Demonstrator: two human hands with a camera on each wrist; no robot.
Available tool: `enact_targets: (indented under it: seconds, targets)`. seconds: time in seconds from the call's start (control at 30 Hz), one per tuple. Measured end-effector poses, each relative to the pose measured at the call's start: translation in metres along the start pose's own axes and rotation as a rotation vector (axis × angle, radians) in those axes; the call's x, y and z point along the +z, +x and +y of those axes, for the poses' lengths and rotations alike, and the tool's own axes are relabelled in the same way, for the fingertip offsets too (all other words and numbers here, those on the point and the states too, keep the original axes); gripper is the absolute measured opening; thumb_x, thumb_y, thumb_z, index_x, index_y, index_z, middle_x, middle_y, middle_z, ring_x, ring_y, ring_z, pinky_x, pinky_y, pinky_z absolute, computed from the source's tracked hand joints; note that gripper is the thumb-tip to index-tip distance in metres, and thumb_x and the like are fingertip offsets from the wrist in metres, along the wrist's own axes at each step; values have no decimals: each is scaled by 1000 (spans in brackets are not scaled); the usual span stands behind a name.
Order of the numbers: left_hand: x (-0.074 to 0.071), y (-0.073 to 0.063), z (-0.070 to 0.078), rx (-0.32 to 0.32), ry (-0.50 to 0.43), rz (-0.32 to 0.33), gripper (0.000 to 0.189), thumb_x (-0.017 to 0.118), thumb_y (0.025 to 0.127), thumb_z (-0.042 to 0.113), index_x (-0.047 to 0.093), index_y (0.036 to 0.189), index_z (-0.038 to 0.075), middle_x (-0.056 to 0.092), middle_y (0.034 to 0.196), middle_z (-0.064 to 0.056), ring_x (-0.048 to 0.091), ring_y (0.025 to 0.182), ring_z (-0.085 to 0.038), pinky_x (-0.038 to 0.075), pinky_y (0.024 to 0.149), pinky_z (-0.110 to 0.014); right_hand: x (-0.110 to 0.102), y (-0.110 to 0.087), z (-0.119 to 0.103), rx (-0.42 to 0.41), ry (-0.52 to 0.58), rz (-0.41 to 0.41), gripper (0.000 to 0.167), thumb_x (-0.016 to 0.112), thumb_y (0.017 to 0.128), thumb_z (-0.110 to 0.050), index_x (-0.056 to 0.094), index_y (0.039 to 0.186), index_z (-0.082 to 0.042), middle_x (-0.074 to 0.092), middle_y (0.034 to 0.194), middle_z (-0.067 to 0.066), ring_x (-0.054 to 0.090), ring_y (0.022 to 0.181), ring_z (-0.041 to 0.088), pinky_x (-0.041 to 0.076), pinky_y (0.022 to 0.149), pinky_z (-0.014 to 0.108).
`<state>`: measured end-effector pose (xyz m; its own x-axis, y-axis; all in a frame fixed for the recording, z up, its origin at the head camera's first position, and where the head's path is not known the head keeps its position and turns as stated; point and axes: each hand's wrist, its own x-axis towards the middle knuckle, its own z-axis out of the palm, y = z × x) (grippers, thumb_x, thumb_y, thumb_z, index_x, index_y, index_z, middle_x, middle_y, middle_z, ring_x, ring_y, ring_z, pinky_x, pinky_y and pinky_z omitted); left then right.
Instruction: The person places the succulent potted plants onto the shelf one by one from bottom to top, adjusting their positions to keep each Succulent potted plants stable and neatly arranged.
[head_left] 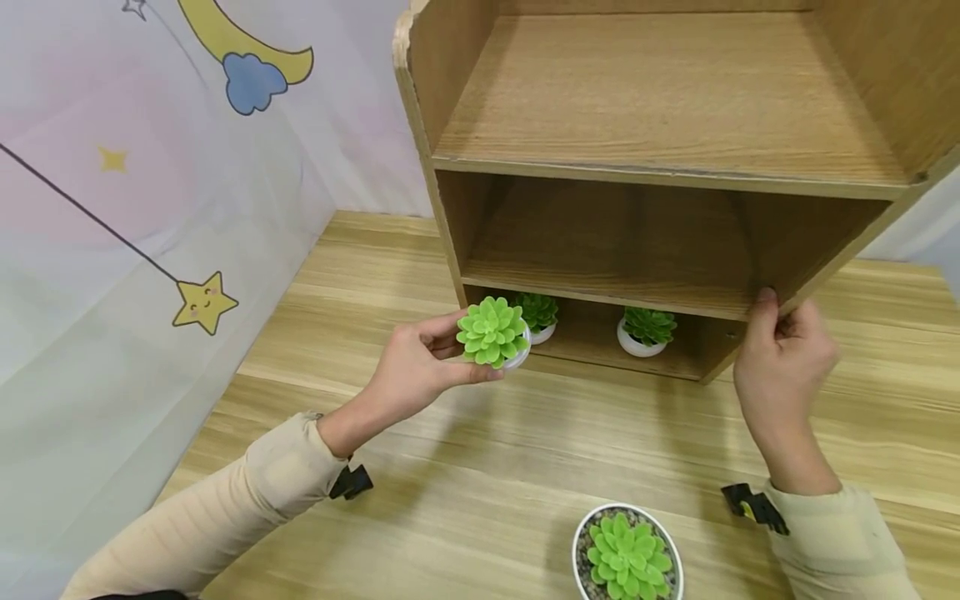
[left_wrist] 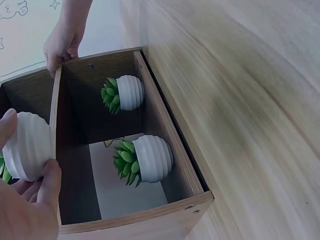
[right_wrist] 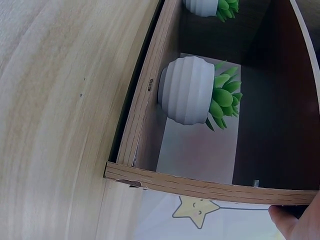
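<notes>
My left hand (head_left: 408, 367) holds a small potted succulent (head_left: 491, 332) in front of the wooden shelf unit (head_left: 667, 177), thumb and fingers around its white ribbed pot. In the left wrist view this pot (left_wrist: 33, 146) is beside the edge of a shelf board. My right hand (head_left: 783, 375) grips the unit's right side, its thumb at the front end of the middle board. Inside the bottom compartment stand two more potted succulents, one at left (head_left: 538, 312) and one at right (head_left: 647, 330). Part of the left one is hidden behind the held plant.
Another potted succulent (head_left: 628, 557), in a wider white pot with pebbles, stands on the wooden table (head_left: 465, 500) near me. The upper boards of the unit overhang the bottom compartment. A printed cloth (head_left: 97, 275) with stars and a moon hangs at left.
</notes>
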<state>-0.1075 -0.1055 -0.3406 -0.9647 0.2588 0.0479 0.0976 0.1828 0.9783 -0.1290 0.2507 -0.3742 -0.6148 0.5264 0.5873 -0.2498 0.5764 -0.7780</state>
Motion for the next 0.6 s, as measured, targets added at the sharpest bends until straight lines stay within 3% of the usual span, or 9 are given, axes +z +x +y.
enact_targets:
  seconds: [0.33, 0.6]
  targets:
    - [-1, 1, 4, -21, 13, -10, 65, 90, 69, 9, 64, 130, 7, 64, 125, -6, 66, 105, -18, 53, 85, -31, 0, 0, 2, -10, 5, 7, 28, 56, 96, -9, 59, 74, 8, 43, 57, -7, 33, 51, 3, 22, 47, 14]
    - [1, 4, 7, 2, 11, -3, 64, 89, 70, 10, 65, 129, 9, 65, 123, -4, 66, 104, -18, 54, 84, -31, 0, 0, -4, 0, -16, 6, 27, 55, 96, -7, 60, 75, 9, 44, 59, -11, 35, 52, 2, 24, 49, 14]
